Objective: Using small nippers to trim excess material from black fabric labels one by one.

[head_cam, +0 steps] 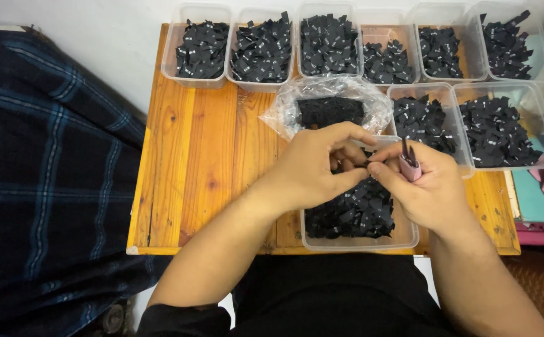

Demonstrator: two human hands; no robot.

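My left hand (317, 167) and my right hand (426, 184) meet over a clear plastic tub (409, 236) full of small black fabric labels (353, 215). Both pinch the same small black label (365, 165) between thumb and fingertips. My right hand also carries small snips with a pink wrapped handle (409, 163) against its fingers. Just beyond my hands lies a clear plastic bag (328, 107) with a dark bundle of labels inside.
Several clear tubs of black labels stand in a row along the far edge of the wooden table (197, 162), with two more tubs (495, 128) at the right. A dark plaid cloth (47, 175) lies left of the table.
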